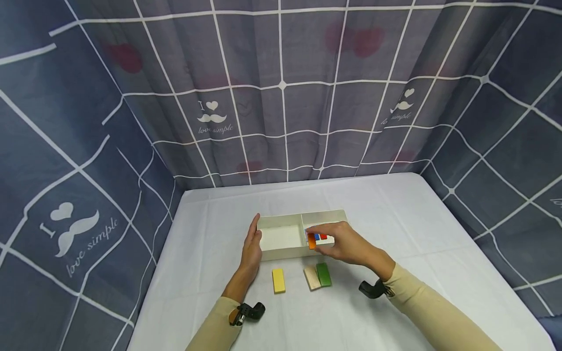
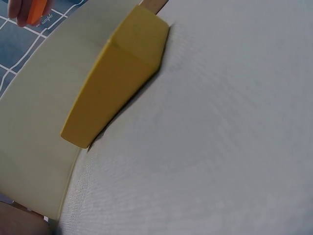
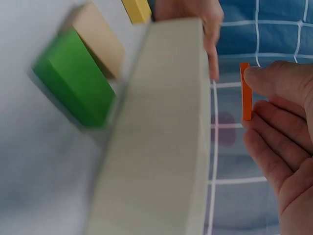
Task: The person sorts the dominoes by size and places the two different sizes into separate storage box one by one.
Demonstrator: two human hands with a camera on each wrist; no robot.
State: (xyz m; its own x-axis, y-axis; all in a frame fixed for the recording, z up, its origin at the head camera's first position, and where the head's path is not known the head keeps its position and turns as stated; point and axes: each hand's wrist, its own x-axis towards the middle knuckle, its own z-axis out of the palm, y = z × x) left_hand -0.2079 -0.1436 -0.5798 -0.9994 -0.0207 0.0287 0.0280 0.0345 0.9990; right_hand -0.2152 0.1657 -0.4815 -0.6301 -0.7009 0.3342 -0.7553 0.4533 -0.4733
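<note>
In the head view, my right hand (image 1: 344,242) pinches an orange block (image 1: 311,241) between thumb and fingers, over the right compartment of a cream divided box (image 1: 285,253). The right wrist view shows the orange block (image 3: 246,92) edge-on, above the box rim. Blue and red pieces (image 1: 323,237) show under my right hand, partly hidden by it. My left hand (image 1: 252,251) rests against the box's left end with its fingers fairly straight. The left compartment (image 1: 282,236) holds nothing visible.
A yellow block (image 1: 278,281) lies on the white tablecloth (image 1: 210,234) in front of the box. To its right, a beige block (image 1: 312,278) and a green block (image 1: 323,274) lie side by side. A grey checked curtain (image 1: 259,112) surrounds the back and sides.
</note>
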